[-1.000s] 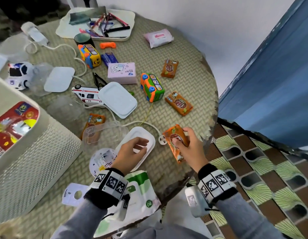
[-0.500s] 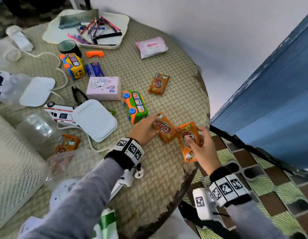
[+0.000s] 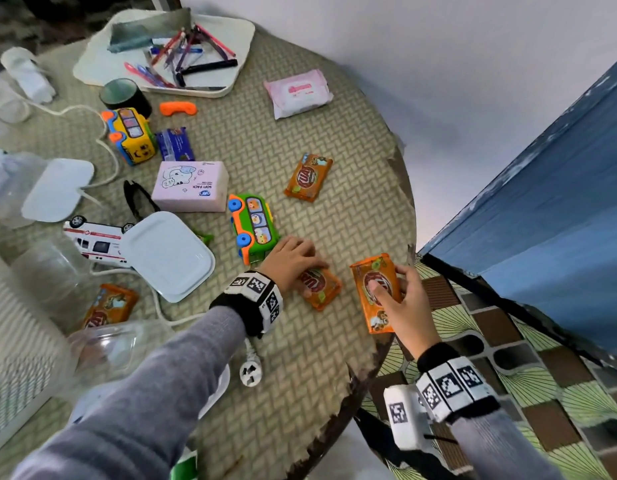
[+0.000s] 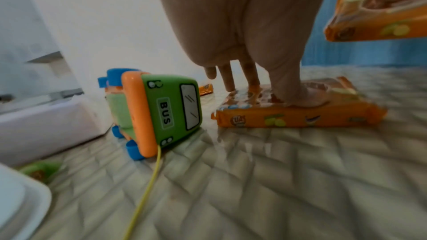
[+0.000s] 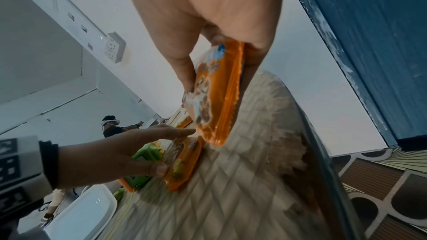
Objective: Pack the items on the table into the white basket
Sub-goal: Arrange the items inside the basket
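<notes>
R hand (image 3: pixel 402 299) pinches an orange snack pack (image 3: pixel 374 289) lifted at the worktop (image 3: pixel 300 375) rim w/ bare weave nearer, while L hand (image 3: pixel 289 259), fingers straight, presses a 2nd pack (image 3: pixel 321 289) beside the green bus (image 3: pixel 253 225), packs now further apart vs 0.5 s ago.

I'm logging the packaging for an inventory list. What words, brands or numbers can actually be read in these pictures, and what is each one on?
"BUS": on the end face of the green toy bus.
"SOFT PACK": on the pink tissue box, printed upside down from the head view.
Round brand logo on the orange snack packets: too blurred to read surely.
Pink wipes pack: label too small to read.
Blue packet: print unreadable.
Wrist bands: square coded markers only, no words.
</notes>
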Available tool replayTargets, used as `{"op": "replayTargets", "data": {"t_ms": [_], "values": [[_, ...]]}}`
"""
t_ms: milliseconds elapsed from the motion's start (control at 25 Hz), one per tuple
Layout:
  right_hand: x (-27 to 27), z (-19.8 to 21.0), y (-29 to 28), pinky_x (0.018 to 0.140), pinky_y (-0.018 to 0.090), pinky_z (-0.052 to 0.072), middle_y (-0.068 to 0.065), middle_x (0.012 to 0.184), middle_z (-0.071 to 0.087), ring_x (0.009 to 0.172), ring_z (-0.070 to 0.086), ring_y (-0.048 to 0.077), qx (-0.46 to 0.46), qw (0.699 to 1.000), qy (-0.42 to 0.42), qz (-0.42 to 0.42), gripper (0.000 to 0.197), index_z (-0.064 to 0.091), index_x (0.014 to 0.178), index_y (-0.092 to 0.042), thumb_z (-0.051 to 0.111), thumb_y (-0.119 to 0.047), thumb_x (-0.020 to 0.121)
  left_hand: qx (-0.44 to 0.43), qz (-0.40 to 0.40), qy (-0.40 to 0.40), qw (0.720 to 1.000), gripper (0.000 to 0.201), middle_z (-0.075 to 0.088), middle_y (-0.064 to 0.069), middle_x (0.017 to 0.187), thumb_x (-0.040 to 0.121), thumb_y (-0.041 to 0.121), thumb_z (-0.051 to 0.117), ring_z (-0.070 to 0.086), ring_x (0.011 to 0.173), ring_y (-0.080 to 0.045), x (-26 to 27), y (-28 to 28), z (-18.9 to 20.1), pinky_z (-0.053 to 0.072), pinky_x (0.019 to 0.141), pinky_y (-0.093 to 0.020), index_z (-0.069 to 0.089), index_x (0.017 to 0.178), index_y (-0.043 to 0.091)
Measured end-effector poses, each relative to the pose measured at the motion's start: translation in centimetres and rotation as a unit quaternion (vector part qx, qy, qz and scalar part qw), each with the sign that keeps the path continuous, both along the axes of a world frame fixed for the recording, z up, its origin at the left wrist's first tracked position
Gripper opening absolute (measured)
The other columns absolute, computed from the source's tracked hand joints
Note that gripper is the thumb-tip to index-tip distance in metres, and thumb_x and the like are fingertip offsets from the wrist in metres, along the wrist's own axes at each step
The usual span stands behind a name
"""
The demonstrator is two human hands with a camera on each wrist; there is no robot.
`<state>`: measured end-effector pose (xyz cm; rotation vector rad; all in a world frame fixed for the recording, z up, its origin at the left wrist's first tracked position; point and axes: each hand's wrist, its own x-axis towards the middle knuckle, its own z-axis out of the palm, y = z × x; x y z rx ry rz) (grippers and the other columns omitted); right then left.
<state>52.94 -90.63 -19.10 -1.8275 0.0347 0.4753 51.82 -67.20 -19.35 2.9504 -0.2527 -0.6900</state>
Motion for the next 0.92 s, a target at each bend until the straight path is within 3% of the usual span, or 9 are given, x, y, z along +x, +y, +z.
{"op": "replayTargets", "data": {"t_ms": [80, 200, 400, 520, 640, 760, 920], "values": [[0.3, -0.3, 0.2, 0.083, 0.048, 0.056, 0.008, 0.103, 0.064, 0.094, 0.066, 0.023, -0.004, 1.0, 0.003, 0.0, 0.037, 0.045, 0.116, -0.019, 0.068, -0.022, 0.087, -0.02, 0.032, 0.0, 0.999, 0.072, 0.042, -0.001, 0.128, 0.069, 0.05, 0.072, 0.034, 0.125, -0.022, 0.0, 0.0, 0.2, 0.019, 0.102, -0.033, 0.047, 0.133, 0.028], [0.4, -0.5, 0.7, 0.084, 0.05, 0.055, 0.01, 0.106, 0.063, 0.096, 0.065, 0.025, 0.0, 1.0, 0.008, -0.007, 0.036, 0.044, 0.114, -0.021, 0.067, -0.021, 0.087, -0.034, 0.042, -0.017, 0.998, 0.069, 0.048, 0.001, 0.119, 0.065, 0.046, 0.078, 0.046, 0.115, -0.02, -0.6, -0.2, 0.6, 0.025, 0.092, -0.029, 0.046, 0.121, 0.022], [-0.4, -0.4, 1.6, 0.08, 0.048, 0.056, 0.013, 0.106, 0.062, 0.093, 0.066, 0.026, 0.001, 1.0, 0.007, -0.003, 0.034, 0.044, 0.112, -0.017, 0.067, -0.018, 0.087, -0.061, 0.117, -0.036, 0.991, 0.064, 0.061, 0.003, 0.117, 0.071, 0.054, 0.071, 0.056, 0.107, -0.021, -3.2, -0.6, 0.4, 0.023, 0.077, -0.033, 0.042, 0.117, 0.02], [-1.4, 0.1, 1.8, 0.078, 0.044, 0.057, 0.013, 0.105, 0.062, 0.092, 0.065, 0.026, 0.002, 1.0, 0.0, 0.008, 0.03, 0.044, 0.11, -0.016, 0.065, -0.014, 0.088, -0.112, 0.192, -0.046, 0.974, 0.054, 0.064, -0.006, 0.108, 0.081, 0.048, 0.066, 0.06, 0.098, -0.028, -4.5, -0.8, 0.7, 0.032, 0.07, -0.031, 0.043, 0.117, 0.014], [-2.8, 0.6, 1.8, 0.07, 0.038, 0.058, 0.015, 0.105, 0.064, 0.089, 0.067, 0.024, 0.009, 1.0, -0.008, 0.002, 0.032, 0.044, 0.112, -0.015, 0.066, -0.016, 0.088, -0.128, 0.204, -0.081, 0.967, 0.044, 0.063, -0.008, 0.099, 0.089, 0.043, 0.059, 0.061, 0.089, -0.031, -6.0, -1.5, 1.7, 0.039, 0.067, -0.033, 0.041, 0.115, 0.012], [-4.7, 1.5, 2.0, 0.056, 0.019, 0.054, 0.011, 0.101, 0.064, 0.083, 0.067, 0.015, 0.006, 1.0, -0.022, -0.003, 0.045, 0.045, 0.115, -0.016, 0.073, -0.024, 0.081, -0.229, 0.254, -0.129, 0.931, 0.037, 0.058, -0.002, 0.085, 0.09, 0.039, 0.06, 0.061, 0.082, -0.03, -7.7, -1.7, 3.1, 0.043, 0.065, -0.037, 0.039, 0.107, 0.013], [-8.7, 3.5, 3.8, 0.051, 0.017, 0.052, 0.007, 0.093, 0.064, 0.076, 0.065, 0.011, 0.016, 0.998, -0.05, -0.026, 0.05, 0.044, 0.115, -0.015, 0.076, -0.023, 0.078, -0.335, 0.339, -0.189, 0.858, 0.041, 0.062, 0.003, 0.091, 0.083, 0.038, 0.069, 0.062, 0.083, -0.02, -10.8, -0.8, 5.5, 0.048, 0.069, -0.035, 0.04, 0.104, 0.019]]}}
